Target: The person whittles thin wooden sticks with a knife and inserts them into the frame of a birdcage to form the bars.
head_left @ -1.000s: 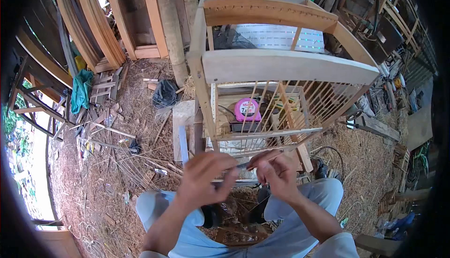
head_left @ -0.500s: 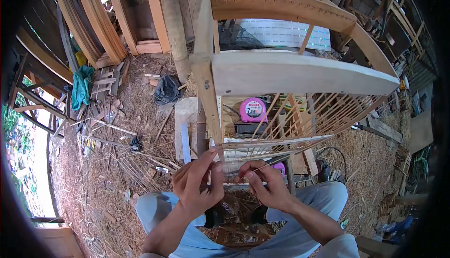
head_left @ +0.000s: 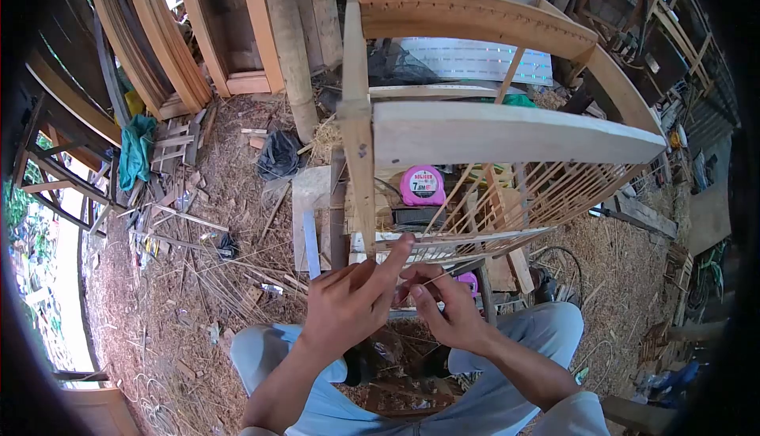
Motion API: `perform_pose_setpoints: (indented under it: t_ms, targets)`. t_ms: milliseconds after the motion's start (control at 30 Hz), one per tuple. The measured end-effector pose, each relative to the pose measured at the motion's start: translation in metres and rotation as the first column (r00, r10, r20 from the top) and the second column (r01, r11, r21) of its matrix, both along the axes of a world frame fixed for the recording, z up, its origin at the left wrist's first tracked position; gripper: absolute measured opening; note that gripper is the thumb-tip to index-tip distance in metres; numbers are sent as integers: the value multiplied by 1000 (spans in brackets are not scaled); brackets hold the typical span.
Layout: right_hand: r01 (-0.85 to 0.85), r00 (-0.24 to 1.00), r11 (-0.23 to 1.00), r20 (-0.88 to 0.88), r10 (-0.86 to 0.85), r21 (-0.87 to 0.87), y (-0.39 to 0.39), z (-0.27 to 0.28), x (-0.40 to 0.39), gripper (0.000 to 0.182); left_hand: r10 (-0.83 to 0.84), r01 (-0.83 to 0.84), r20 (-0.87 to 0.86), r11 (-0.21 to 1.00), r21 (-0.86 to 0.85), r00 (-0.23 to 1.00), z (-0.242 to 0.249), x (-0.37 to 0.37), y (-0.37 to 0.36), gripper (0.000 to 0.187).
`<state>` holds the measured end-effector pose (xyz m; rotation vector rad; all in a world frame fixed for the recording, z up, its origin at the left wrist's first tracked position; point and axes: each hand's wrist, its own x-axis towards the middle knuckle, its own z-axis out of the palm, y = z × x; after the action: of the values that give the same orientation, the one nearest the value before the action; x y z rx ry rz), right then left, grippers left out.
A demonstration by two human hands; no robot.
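Observation:
A wooden frame (head_left: 518, 137) with rows of thin sticks (head_left: 546, 199) along its lower side stands in front of me. My left hand (head_left: 344, 305) is at the frame's near lower corner. Its index finger is stretched out to the lower rail (head_left: 491, 238), and its other fingers are loosely bent. Close beside it, my right hand (head_left: 451, 309) pinches a thin wooden stick (head_left: 434, 280) between thumb and fingers. The stick's far end is hidden near my left hand.
Behind the bars lies a pink tape measure (head_left: 423, 186); another pink item (head_left: 469, 281) is partly hidden by my right hand. A metal ruler (head_left: 310, 242) lies left of the frame. Wood scraps and a black bag (head_left: 279, 155) lie on the shaving-covered floor.
My left hand has moved right along the lower rail, off the corner post and closer to my right hand. The frame appears slightly shifted in view. My right hand keeps its pinch.

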<state>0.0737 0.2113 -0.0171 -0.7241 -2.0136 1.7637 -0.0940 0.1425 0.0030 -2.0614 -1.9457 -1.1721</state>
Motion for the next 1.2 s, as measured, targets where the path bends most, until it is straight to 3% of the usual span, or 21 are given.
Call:
perform_pose_setpoints:
  t_ms: [100,233,300,333,400,433,500,633,700,733,800,867,933,1000,1067,1100,1200]
  targets:
    - [19,998,994,-54,-13,110,-1,-6,-1,26,-21,25,-80,998,50,997,3,-2,1,67]
    - [49,995,994,-88,-40,100,1,-2,1,25,-36,47,-115,994,97,993,2,-9,0,62]
    - [68,997,991,-44,-64,112,4,0,3,23,-12,14,-12,984,178,1000,3,-7,-3,42]
    - [71,997,991,-44,-66,114,4,1,3,23,-15,17,-12,984,180,1000,3,-5,-4,42]
    - [114,993,978,-45,-108,172,2,3,3,18,20,-78,189,951,300,982,5,-3,-8,22]
    - [115,993,978,-48,-108,174,2,3,4,18,20,-77,187,950,302,982,3,-4,-11,22]
    - [122,992,965,-39,-116,233,3,-1,8,14,50,-119,411,982,144,910,0,-5,-19,14]
    - [213,968,897,-206,-141,387,3,0,9,12,-43,22,335,997,69,941,11,-2,-12,16]
    - [245,955,804,-279,-103,542,4,7,7,15,-183,181,389,983,42,903,15,11,-5,18]
    - [244,954,802,-284,-97,546,4,7,5,15,-181,176,384,983,48,905,17,16,-5,18]
    - [271,941,761,-328,-82,589,1,7,4,16,-221,227,535,972,57,815,16,24,-9,20]
    - [229,958,743,-282,-56,629,0,15,7,16,-247,235,482,968,87,841,15,21,-12,18]
    - [195,970,726,-240,-42,659,0,18,8,16,-222,230,631,971,70,743,23,19,-15,15]
    - [180,960,676,-279,39,715,-1,14,6,13,-257,259,645,961,95,720,8,16,-17,19]
    - [198,958,729,-287,-3,655,-5,20,5,11,-280,195,591,959,204,757,0,20,-19,35]
    - [209,957,774,-288,-35,598,-6,23,4,9,-317,233,617,949,214,721,-1,20,-20,45]
    - [241,933,839,-354,-62,488,-6,21,2,9,-358,168,686,929,329,633,3,21,-16,39]
